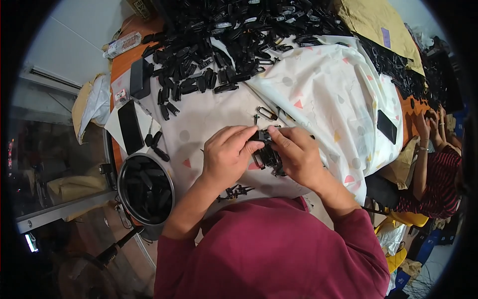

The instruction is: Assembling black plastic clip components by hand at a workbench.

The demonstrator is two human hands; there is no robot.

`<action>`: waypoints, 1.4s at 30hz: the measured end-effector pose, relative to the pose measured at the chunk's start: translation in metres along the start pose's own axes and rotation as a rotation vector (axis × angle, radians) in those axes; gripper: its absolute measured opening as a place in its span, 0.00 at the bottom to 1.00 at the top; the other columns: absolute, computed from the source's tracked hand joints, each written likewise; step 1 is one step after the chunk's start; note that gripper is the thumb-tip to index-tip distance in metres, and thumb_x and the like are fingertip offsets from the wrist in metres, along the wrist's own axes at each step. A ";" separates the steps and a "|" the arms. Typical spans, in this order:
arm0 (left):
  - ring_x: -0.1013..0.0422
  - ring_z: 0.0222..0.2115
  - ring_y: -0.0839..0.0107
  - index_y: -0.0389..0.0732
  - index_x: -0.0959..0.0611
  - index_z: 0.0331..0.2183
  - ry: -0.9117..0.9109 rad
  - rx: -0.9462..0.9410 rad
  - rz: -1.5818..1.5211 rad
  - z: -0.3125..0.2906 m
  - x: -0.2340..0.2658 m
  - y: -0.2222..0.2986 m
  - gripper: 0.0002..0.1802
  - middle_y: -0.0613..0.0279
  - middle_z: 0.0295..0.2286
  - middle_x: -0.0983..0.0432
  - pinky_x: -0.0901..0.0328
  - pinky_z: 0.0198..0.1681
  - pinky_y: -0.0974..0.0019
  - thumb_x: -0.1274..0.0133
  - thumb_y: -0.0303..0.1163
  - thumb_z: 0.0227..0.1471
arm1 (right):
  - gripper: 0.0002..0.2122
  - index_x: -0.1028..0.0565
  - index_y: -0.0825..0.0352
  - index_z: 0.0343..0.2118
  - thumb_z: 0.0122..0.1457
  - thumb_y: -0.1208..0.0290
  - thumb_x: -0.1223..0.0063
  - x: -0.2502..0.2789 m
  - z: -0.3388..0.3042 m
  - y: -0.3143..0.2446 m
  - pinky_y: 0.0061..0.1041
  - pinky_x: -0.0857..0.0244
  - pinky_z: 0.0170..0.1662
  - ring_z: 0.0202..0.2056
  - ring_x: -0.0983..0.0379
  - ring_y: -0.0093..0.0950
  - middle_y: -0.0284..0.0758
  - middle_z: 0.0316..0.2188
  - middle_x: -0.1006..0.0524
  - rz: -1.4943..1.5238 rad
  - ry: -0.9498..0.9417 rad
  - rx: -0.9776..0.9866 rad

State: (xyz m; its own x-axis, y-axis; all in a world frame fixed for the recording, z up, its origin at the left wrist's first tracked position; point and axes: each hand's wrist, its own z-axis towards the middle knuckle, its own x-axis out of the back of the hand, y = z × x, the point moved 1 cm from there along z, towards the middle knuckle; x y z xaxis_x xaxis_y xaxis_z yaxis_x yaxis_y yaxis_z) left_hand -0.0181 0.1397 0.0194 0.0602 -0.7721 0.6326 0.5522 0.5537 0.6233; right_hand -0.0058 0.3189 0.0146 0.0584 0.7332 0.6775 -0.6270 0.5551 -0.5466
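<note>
At the middle of the cloth-covered table, call it the centre of the dial with 12 away from the wearer, a small black part (261, 136) sits raised between two bare hands. The left hand (226, 149) is nearly closed, thumb and forefinger pinching the part from its 9 o'clock side. The right hand (298, 154) comes in from 3, fingers curled, thumb and fingertips on or close against the part; exact contact is hidden. Looks like rigid moulded plastic, so I'd judge it light and stiff, a bit slick, with thin edges that could snap if twisted. Best hold is probably a pinch on the flat long sides, off the slim ends. Just under the right hand, about 5 o'clock, lies a clump of black pieces (269, 160); some tiny black bits (236, 192) lie between 6 and 7. A small black frame (267, 113) lies at 12, and past it a big heap of black parts (199, 65) spreads from 11 to 1. A metal-rimmed bowl (173, 192) with more black parts stands at 8, a dark phone (130, 127) at 9, another phone (387, 126) at 3. Cloth (191, 107) is pale, patterned. Co-worker's hands (428, 124) further out at 3.
</note>
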 end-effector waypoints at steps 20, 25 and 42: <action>0.33 0.28 0.74 0.39 0.24 0.34 0.193 0.835 -0.816 -0.024 -0.061 -0.075 0.09 0.62 0.30 0.29 0.38 0.31 0.73 0.50 0.28 0.47 | 0.14 0.27 0.69 0.31 0.44 0.65 0.44 -0.051 0.032 0.072 0.29 0.37 0.37 0.37 0.33 0.38 0.40 0.34 0.27 -0.363 -0.242 -0.414; 0.32 0.30 0.63 0.41 0.21 0.25 -0.250 0.443 -0.065 0.007 -0.073 -0.050 0.07 0.59 0.31 0.30 0.38 0.34 0.67 0.46 0.33 0.41 | 0.12 0.27 0.67 0.34 0.47 0.69 0.48 -0.033 0.027 0.072 0.28 0.38 0.36 0.33 0.33 0.33 0.36 0.35 0.28 -0.212 -0.042 -0.354; 0.30 0.32 0.65 0.48 0.21 0.34 -0.663 0.170 0.000 -0.010 -0.056 -0.027 0.13 0.67 0.36 0.31 0.36 0.36 0.65 0.45 0.34 0.40 | 0.12 0.33 0.68 0.42 0.55 0.75 0.54 0.015 -0.048 0.053 0.14 0.42 0.20 0.21 0.38 0.15 0.33 0.29 0.29 0.808 0.195 -0.858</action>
State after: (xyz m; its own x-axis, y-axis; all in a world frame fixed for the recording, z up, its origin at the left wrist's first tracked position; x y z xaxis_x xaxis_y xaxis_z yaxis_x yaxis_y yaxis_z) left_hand -0.0277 0.1647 -0.0373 -0.4916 -0.4481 0.7467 0.4108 0.6368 0.6525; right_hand -0.0009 0.3781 -0.0273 0.0491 0.9971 -0.0587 0.1824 -0.0668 -0.9809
